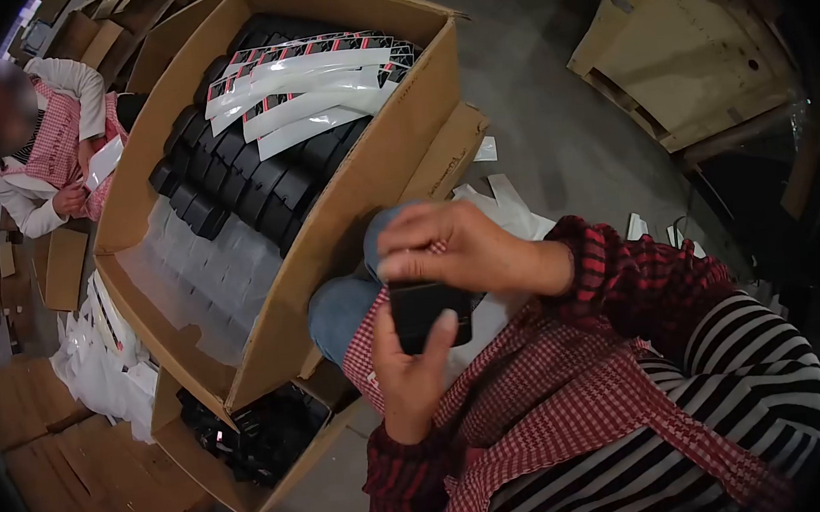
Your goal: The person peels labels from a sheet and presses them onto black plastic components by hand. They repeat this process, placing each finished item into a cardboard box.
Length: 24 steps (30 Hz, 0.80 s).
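Note:
My left hand (pixel 411 381) is closed around a small black plastic case (pixel 427 315), thumb along its near side. Just above the case's far edge is my right hand (pixel 453 242), its fingers curled together and blurred by motion. Whatever they pinch, if anything, I cannot make out. Beyond both hands stands a large cardboard box (pixel 356 197) with rows of black plastic cases (pixel 257 177) inside. On these rows lie several sticker sheets (pixel 317 79), white with red and black printing.
Below the large box, a lower carton (pixel 176 428) holds dark items. At left, a co-worker (pixel 54 141) in a checked apron holds a white sheet. A wooden crate (pixel 684 47) stands at upper right. White paper scraps (pixel 508 203) lie near my knees.

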Tool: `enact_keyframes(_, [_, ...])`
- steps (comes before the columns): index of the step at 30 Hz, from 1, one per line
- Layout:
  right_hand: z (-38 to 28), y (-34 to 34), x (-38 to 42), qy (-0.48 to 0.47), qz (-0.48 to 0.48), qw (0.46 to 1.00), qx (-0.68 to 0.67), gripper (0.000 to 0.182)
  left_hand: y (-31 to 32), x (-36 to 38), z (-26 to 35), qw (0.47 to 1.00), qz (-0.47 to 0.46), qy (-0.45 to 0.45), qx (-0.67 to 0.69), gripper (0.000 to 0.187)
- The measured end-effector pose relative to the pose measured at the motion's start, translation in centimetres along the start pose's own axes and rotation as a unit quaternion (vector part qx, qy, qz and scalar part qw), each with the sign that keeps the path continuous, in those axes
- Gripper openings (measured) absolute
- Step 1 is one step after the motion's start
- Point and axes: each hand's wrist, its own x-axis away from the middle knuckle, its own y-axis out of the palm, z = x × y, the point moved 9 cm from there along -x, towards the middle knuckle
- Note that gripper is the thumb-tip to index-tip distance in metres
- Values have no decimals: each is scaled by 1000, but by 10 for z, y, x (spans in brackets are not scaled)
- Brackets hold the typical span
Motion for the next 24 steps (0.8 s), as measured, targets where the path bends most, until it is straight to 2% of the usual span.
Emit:
enact_keyframes(1, [8, -19, -1, 14, 56, 998, -10, 29, -11, 1, 3, 998, 53, 27, 26, 24])
enact_keyframes(3, [8, -46, 10, 0, 86, 996, 28, 30, -41, 6, 9, 974, 177, 76, 115, 25])
enact_keyframes(4, [8, -47, 20, -23, 48, 994, 91, 29, -57, 11, 12, 969, 215, 107, 50, 30])
enact_keyframes(5, [9, -47, 32, -45, 7, 987, 153, 29, -59, 10, 7, 969, 213, 112, 52, 30])
enact_keyframes(6, [13, -42, 49, -43, -38, 985, 161, 45, -68, 16, 9, 951, 266, 158, 21, 33])
enact_keyframes(7, [18, -40, 65, -46, -39, 985, 163, 45, -75, 25, 14, 926, 318, 200, -11, 36])
enact_keyframes(8, [24, -35, 81, -60, -47, 978, 193, 48, -66, 25, 17, 926, 318, 202, -10, 36])
enact_keyframes(10, [31, -26, 97, -73, -53, 971, 222, 51, -42, 34, 39, 898, 337, 273, -72, 41])
enact_keyframes(11, [37, -30, 102, -43, -27, 979, 197, 52, -45, 33, 31, 899, 334, 273, -71, 41])
enact_keyframes(13, [48, -35, 108, -11, 3, 985, 170, 53, -28, 13, 7, 944, 172, 223, -173, 39])
enact_keyframes(14, [49, -34, 108, -30, 12, 986, 162, 51, -20, 10, -4, 952, 140, 177, -207, 30])
enact_keyframes(16, [47, -37, 104, -51, 26, 986, 154, 49, -3, 6, -8, 926, 106, 204, -299, 28])
enact_keyframes(17, [45, -36, 102, -63, 10, 983, 174, 48, 6, 4, -3, 917, 81, 252, -298, 30])
enact_keyframes(19, [43, -35, 99, -73, -9, 978, 194, 46, 15, 2, -5, 907, 70, 249, -331, 33])
enact_keyframes(21, [28, -34, 97, -148, -6, 959, 242, 42, 19, -1, -7, 897, 63, 245, -362, 37])
enact_keyframes(24, [17, -32, 90, -200, -42, 954, 221, 39, 34, -2, -2, 848, -3, 290, -443, 40])
